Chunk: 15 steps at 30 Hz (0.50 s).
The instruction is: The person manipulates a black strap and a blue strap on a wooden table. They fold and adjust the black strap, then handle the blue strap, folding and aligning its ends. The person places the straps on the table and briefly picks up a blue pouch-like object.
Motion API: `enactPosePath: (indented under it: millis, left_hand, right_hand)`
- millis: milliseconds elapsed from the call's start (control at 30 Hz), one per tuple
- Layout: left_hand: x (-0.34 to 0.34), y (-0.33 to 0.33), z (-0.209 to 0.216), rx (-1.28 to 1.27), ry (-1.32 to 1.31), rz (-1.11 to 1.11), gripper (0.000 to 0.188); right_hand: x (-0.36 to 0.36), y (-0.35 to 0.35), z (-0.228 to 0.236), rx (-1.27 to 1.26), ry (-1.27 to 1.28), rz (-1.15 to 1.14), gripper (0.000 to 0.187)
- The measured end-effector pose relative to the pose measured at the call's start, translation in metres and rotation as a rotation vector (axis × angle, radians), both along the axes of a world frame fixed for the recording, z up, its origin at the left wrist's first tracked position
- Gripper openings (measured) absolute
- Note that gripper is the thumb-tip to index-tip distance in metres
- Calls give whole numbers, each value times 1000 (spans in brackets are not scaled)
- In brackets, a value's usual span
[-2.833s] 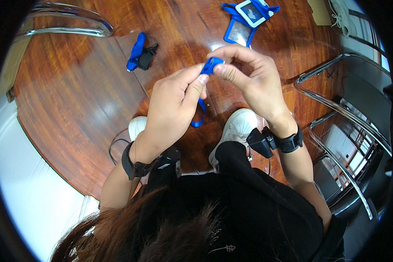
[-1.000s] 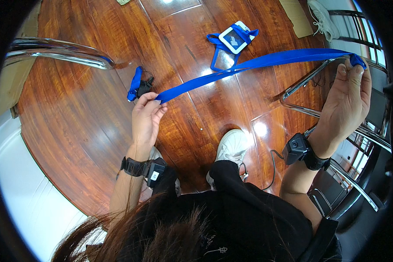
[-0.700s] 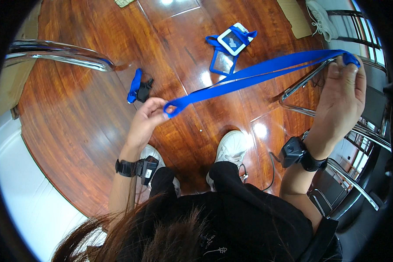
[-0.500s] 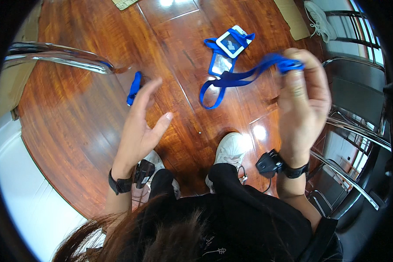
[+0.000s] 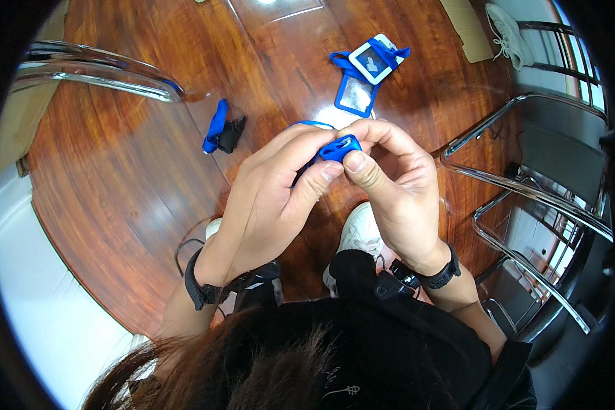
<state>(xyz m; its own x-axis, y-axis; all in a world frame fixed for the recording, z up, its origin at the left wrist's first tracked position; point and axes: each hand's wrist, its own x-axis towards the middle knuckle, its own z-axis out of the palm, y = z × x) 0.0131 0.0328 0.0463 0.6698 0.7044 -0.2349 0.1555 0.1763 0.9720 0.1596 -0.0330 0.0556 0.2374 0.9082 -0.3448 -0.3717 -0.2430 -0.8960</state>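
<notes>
Fingers of the left hand (image 5: 263, 191) and right hand (image 5: 406, 191) pinch the coiled blue strap (image 5: 340, 147), whose far-left tail (image 5: 312, 124) should feed flat and snug.

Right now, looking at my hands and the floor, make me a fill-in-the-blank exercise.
The left hand and right hand hold a bundled strap coloured ____.
The upper holder, overlapping the blue-framed holder, has a ____ frame.
The small black item beside another strap is nearer the ____ hand.
Missing words: blue; white; left.

Black T-shirt (image 5: 417, 348) with pale scribbled print (image 5: 343, 391), black trousers (image 5: 354, 268), white shoes (image 5: 362, 232), black wristbands (image 5: 444, 275)
</notes>
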Motion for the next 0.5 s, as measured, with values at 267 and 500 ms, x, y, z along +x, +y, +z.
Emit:
enactPosePath:
  millis: [267, 500]
  left_hand:
    - [9, -19, -2, 152, 71, 115, 20]
    - [9, -25, -8, 233, 62, 182, 19]
  right_hand:
    - [-9, -1, -4, -61, 264, -152, 23]
    - [-20, -1, -13, 22, 304, -211, 24]
